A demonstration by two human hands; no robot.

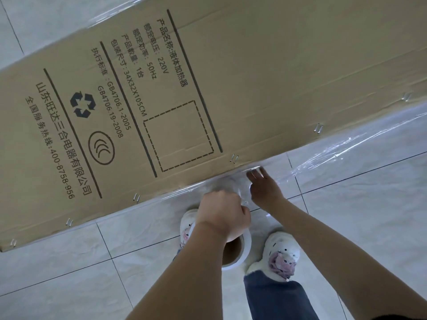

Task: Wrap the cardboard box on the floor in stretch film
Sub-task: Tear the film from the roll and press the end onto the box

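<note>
A: Where does the cardboard box [208, 93] lie?

B: Flat on the tiled floor [358, 215], running from near left to far right, with black print, a recycling mark and a dashed square on its upper face. Pairs of staples [234, 158] line its near edge.

A: And the film?

B: Clear stretch film [342, 148] lies along the box's near edge and spreads onto the floor to the right, wrinkled and shiny. More of it shows beyond the far edge, upper left.

A: The hands?

B: The left hand [223, 215] is curled closed over the top of the stretch film roll [238, 250], gripping it; the roll stands between two white plush slippers [280, 252], its brown core open toward the camera. The right hand [263, 185] reaches to the box's near edge, fingers [254, 174] straight and spread, pressing the film against the cardboard just right of a staple pair.

A: Anything else?

B: A blue trouser leg [277, 299] at the near edge.
</note>
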